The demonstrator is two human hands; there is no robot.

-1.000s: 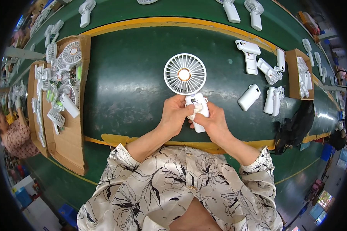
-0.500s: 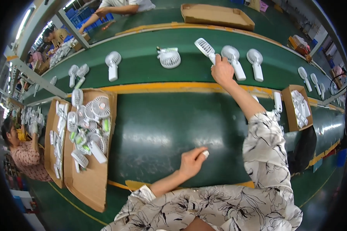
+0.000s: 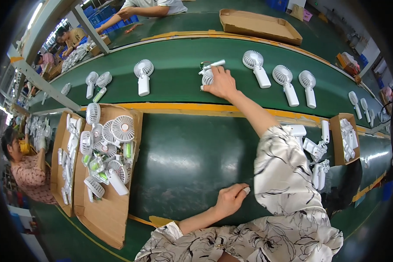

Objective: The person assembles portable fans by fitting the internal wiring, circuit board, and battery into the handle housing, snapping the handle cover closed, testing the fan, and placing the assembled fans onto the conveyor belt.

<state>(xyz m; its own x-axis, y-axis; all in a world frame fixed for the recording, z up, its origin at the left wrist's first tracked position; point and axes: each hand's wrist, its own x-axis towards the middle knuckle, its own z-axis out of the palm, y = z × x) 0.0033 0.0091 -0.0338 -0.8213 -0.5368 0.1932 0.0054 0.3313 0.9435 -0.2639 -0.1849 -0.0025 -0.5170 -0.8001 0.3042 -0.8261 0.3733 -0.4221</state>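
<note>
My right hand [image 3: 222,84] reaches over the green belt and is closed around a white handheld fan [image 3: 208,78]. The fan's handle is opened up, with green parts showing at one end; my fingers hide much of it. My left hand [image 3: 230,200] is curled into a loose fist low over the dark green worktop, with a white covering on a fingertip and nothing visible in its grasp. Right of my right hand, a fan [image 3: 258,70] lies with its grille up, then two more fans [image 3: 286,85] [image 3: 308,87]. Another fan [image 3: 143,77] lies to the left.
A cardboard tray [image 3: 98,218] at the left holds several fans and loose parts. White casings [image 3: 314,149] and a small carton [image 3: 336,144] are at the right. A shallow box [image 3: 260,26] sits beyond the belt. Co-workers sit at the left and far side.
My right hand has let go of the fan at the right and moved left onto the opened fan. The released fan now lies on the belt. My left hand has shifted slightly in the view.
</note>
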